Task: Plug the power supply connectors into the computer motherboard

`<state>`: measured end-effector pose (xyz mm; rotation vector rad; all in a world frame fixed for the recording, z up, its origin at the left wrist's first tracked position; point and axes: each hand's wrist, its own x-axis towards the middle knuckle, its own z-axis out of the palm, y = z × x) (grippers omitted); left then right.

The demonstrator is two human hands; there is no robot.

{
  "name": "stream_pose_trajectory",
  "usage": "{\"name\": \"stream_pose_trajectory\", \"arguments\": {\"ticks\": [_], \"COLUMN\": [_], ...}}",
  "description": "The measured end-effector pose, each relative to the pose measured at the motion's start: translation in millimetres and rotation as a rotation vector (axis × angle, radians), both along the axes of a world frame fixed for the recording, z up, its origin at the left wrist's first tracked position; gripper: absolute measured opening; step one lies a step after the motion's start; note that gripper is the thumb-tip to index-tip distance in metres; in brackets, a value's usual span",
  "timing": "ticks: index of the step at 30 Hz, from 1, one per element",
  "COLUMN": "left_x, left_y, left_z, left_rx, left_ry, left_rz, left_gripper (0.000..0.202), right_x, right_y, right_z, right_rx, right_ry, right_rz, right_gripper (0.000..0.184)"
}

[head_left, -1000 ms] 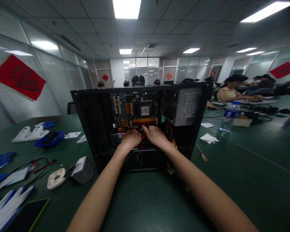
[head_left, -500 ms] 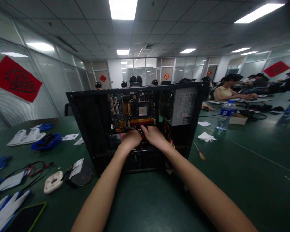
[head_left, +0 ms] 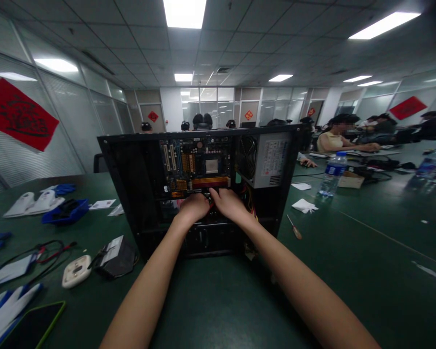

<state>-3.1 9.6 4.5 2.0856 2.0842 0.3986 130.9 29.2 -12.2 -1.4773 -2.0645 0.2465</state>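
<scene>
An open black computer case [head_left: 131,184] stands on the green table, its motherboard [head_left: 194,167] facing me. Both my hands reach inside, just below the board's red memory slots [head_left: 210,182]. My left hand [head_left: 193,206] is curled closed, knuckles toward me. My right hand [head_left: 228,202] sits beside it, touching it, fingers bent down onto red cables [head_left: 211,206] between the hands. What the fingers grip is hidden. A power supply [head_left: 265,160] with a fan sits at the case's upper right, with yellow and red wires [head_left: 252,201] hanging beneath.
A screwdriver [head_left: 294,228] lies right of the case, with white tissue [head_left: 303,205] and a water bottle [head_left: 330,174] beyond. At left lie a drive [head_left: 114,254], a white part [head_left: 76,271], cables [head_left: 47,252], gloves [head_left: 7,303], a phone [head_left: 32,327] and a blue tray [head_left: 63,211]. People sit far right.
Both hands stay in the same spot inside the case. The view has shifted slightly, so everything sits a little further left in the frame.
</scene>
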Motion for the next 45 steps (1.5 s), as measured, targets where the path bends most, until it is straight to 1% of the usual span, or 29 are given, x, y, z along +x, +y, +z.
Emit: {"name": "stream_pose_trajectory", "arguments": {"ticks": [10, 22, 31, 36, 41, 45], "left_x": [0, 3, 1, 1, -3, -7], "left_y": [1, -2, 1, 7, 9, 13], "left_z": [-0.7, 0.8, 9.7, 6.8, 4.3, 2.1], "left_rx": [-0.005, 0.004, 0.007, 0.035, 0.051, 0.045], "left_ry": [-0.011, 0.019, 0.102, 0.107, 0.075, 0.063], "left_rz": [0.016, 0.025, 0.006, -0.014, -0.038, -0.033], "left_gripper": [0.037, 0.040, 0.040, 0.040, 0.039, 0.038], "right_x": [-1, 0, 0, 1, 3, 5], "right_y": [-1, -2, 0, -2, -8, -6], "right_z": [2.7, 2.7, 2.0, 4.0, 9.6, 7.8], "right_rx": [-0.029, -0.033, 0.007, -0.019, 0.021, 0.007], "right_ry": [-0.011, 0.004, 0.005, 0.005, 0.051, 0.120], "right_rz": [0.001, 0.021, 0.009, 0.007, 0.018, 0.054], "right_gripper": [0.057, 0.056, 0.058, 0.057, 0.052, 0.048]}}
